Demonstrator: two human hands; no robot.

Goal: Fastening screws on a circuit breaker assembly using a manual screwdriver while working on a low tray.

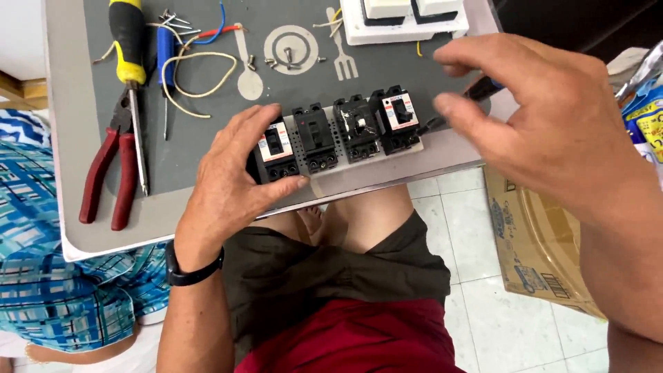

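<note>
While the row of black breakers (338,131) lies left-to-right along the tabletop (69,138) near edge, its left end is clamped by the left hand (231,179); a screwdriver (459,103) is pinched in the right hand (552,117) grip, tip at the rightmost breaker.

At frame centre, four black circuit breakers (338,131) sit in a row on a perforated plate at the grey desk (69,138) edge. The left hand (231,176) grips the leftmost breaker; the right hand (552,117) holds a screwdriver (476,93) against the rightmost. Red-handled pliers (107,169) lie at left.
</note>
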